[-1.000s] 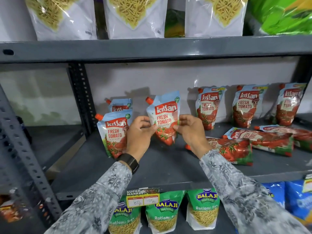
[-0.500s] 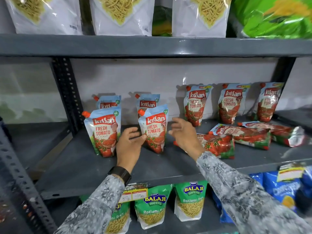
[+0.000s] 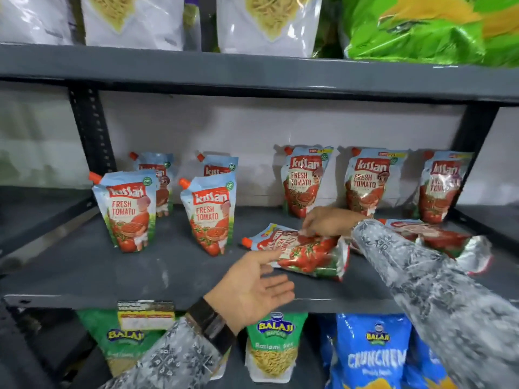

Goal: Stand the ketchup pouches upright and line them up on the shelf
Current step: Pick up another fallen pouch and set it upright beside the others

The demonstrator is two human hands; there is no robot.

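Right hand [image 3: 325,221] touches flat pouch [image 3: 306,252] near shelf [image 3: 140,276] edge.

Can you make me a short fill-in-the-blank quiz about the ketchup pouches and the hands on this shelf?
1. The right hand rests on a ketchup pouch that is lying ____.
2. The left hand is open, palm facing ____.
3. The number of pouches standing along the back wall is ____.
4. The wrist wearing a watch is the ____ one.

Missing words: flat; up; five; left
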